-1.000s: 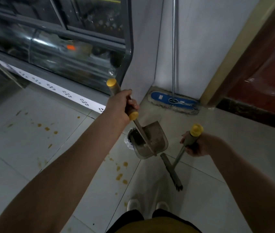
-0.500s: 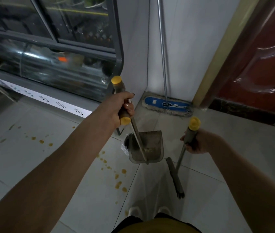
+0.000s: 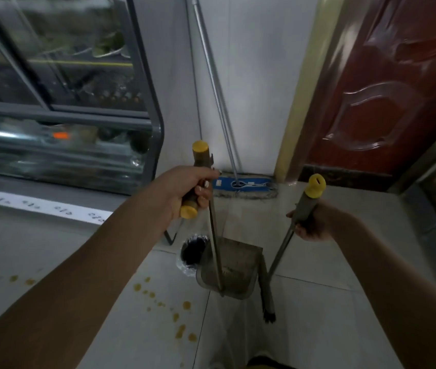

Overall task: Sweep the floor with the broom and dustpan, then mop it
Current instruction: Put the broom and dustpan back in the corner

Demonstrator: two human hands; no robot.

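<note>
Head view: my left hand [image 3: 187, 190] is gripping the dustpan [image 3: 235, 272] handle, its pan low beside the lined bin [image 3: 192, 251]; my right hand [image 3: 315, 225] is gripping the broom [image 3: 280, 251], bristles down. Beyond, the mop [image 3: 243, 185] is leaning against the wall.

A small food shop or eatery, by the look of this corner: a glass-fronted chilled display case [image 3: 65, 123] with stocked shelves fills the upper left of the frame. The pale tiled floor [image 3: 51, 249] carries yellow-brown splashes [image 3: 179, 331] at lower centre. A flat mop [image 3: 243, 185] leans on the white wall [image 3: 259, 75] at top centre, and a glossy red panelled door [image 3: 398, 89] stands at upper right.
</note>
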